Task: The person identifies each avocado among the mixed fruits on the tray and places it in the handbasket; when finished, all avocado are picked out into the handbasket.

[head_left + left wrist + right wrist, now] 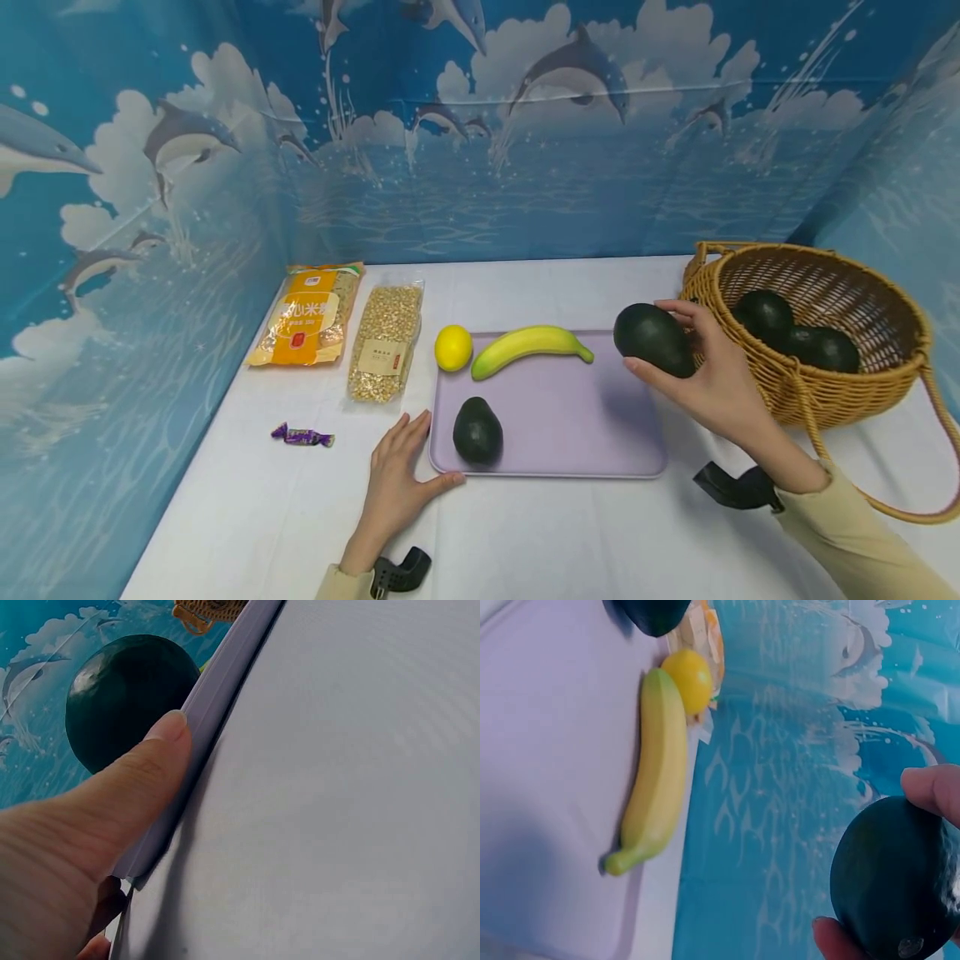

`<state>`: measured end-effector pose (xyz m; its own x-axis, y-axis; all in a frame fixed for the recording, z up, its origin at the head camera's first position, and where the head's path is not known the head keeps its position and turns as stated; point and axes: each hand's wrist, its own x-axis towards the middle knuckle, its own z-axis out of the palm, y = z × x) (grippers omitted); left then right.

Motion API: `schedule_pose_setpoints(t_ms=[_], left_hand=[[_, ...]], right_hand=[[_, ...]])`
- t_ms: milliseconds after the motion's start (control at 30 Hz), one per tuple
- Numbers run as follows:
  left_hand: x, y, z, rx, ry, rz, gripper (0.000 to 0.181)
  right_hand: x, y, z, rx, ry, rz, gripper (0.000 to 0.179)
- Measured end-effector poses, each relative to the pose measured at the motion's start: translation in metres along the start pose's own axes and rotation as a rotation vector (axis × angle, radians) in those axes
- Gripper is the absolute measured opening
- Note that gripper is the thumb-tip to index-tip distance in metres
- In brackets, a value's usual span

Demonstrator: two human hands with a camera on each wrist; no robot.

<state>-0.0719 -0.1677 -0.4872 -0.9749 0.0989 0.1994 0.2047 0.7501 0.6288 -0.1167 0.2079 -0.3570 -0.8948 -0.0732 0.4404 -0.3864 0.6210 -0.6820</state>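
Note:
My right hand (pixel 712 375) grips a dark green avocado (pixel 654 340) between thumb and fingers, raised over the tray's right end. In the right wrist view the held avocado (pixel 892 877) fills the lower right corner. A lilac tray (pixel 570 425) lies on the white table. My left hand (pixel 405 475) spans its near left corner, fingers extended along the left side. The left thumb (pixel 161 742) rests on the tray's near rim, beside a second avocado (pixel 477 431). At the tray's back edge lie a banana (pixel 528 346) and, at the back left corner, a lemon (pixel 453 347).
A wicker basket (pixel 840 396) with several avocados (pixel 821 348) stands at the right, its handle (pixel 900 512) hanging down in front. Two food packets, one orange (pixel 303 317) and one clear with grains (pixel 386 342), lie back left. A purple wrapped candy (pixel 302 436) lies before them.

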Motion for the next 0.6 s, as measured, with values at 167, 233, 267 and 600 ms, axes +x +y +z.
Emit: schedule_pose_setpoints(t_ms=[167,233,267,600], left_hand=[[0.0,0.001,0.0,-0.003,-0.001,0.003,0.095],[0.0,0.001,0.0,0.0,0.006,0.008,0.095],[0.0,0.001,0.0,0.001,0.009,0.009,0.096],[0.0,0.002,0.0,0.009,0.007,0.003,0.098]], right_hand=[[0.004,0.002,-0.014,-0.015,-0.001,0.042,0.077],[0.005,0.004,-0.02,-0.024,-0.004,0.064,0.077],[0.005,0.005,-0.023,-0.031,-0.003,0.077,0.077],[0.01,0.015,-0.043,-0.065,0.033,0.142,0.077]])
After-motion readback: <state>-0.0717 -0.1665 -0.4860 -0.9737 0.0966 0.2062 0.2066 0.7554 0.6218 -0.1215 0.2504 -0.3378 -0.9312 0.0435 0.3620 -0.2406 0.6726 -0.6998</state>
